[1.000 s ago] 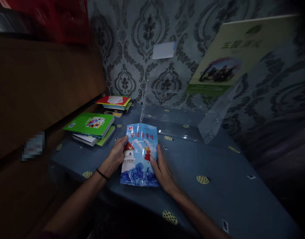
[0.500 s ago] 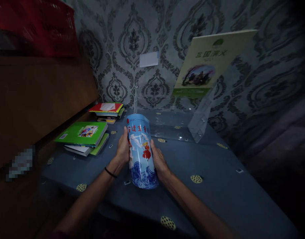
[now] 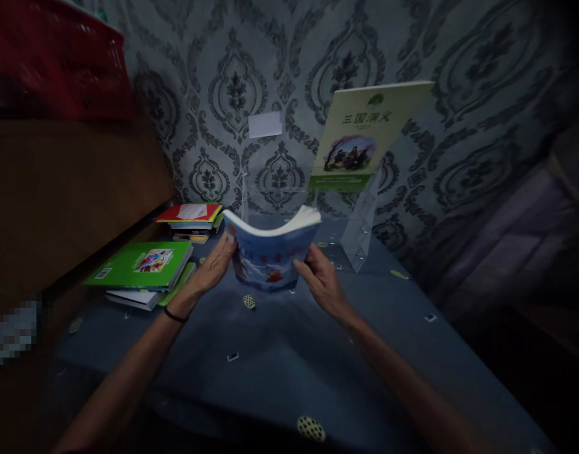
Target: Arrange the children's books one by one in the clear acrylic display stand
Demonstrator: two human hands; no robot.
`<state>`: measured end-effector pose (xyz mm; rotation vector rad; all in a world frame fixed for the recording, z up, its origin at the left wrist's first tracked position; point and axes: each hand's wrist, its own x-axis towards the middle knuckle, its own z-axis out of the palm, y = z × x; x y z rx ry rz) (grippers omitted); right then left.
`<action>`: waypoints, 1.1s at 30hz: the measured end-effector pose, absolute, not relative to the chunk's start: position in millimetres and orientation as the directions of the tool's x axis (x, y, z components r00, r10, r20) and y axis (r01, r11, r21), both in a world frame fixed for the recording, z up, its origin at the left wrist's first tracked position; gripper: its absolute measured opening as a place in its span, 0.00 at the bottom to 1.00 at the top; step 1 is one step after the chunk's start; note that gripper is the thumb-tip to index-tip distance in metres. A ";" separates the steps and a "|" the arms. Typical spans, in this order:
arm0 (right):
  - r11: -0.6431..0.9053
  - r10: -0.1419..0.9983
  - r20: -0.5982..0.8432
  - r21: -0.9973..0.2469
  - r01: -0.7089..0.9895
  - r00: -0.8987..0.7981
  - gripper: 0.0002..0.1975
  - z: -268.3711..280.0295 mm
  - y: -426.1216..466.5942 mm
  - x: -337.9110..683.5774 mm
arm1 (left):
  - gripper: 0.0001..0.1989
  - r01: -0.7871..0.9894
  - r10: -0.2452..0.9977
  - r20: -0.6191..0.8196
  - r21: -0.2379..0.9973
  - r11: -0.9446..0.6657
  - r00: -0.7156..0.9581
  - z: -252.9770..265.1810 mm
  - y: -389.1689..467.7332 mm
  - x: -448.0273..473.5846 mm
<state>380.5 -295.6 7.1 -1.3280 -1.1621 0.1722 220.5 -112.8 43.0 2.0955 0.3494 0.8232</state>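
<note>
A blue paperback book is raised above the table between my two hands, bowed so its middle sags and its page edges show along the top. My left hand grips the left side, with a dark band on the wrist. On the right side, my right hand has its thumb on the cover and its fingers behind. Motion blurs the cover picture. Behind the book stands a clear plastic rack, with a pale book with a green lower band leaning upright in it.
At left on the patterned blue tablecloth lie a stack topped by a green book and a farther stack topped by a red book. A brown wooden piece of furniture borders the left side, with a red bag-like item on top.
The blue book has gone from bent backward like a cylinder to sagging in the middle, with its top edge tipped away. My hands have moved farther apart. The view has shifted slightly right.
</note>
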 end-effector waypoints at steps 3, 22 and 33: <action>0.209 0.678 0.569 -0.756 0.620 0.465 0.24 5.6 -317.7 385.0 | 0.30 -0.088 0.321 0.380 0.751 -0.654 0.867 36.0 -108.4 193.7; 0.075 0.991 0.135 -0.601 0.796 0.008 0.26 -33.5 -334.4 309.4 | 0.28 -0.100 -0.067 0.104 0.356 -0.929 0.992 -67.1 -126.9 112.8; -0.185 0.964 0.078 -0.490 0.852 0.255 0.39 -71.3 -262.3 333.8 | 0.27 -0.153 -0.115 0.145 0.287 -0.946 0.983 -74.6 -121.6 113.4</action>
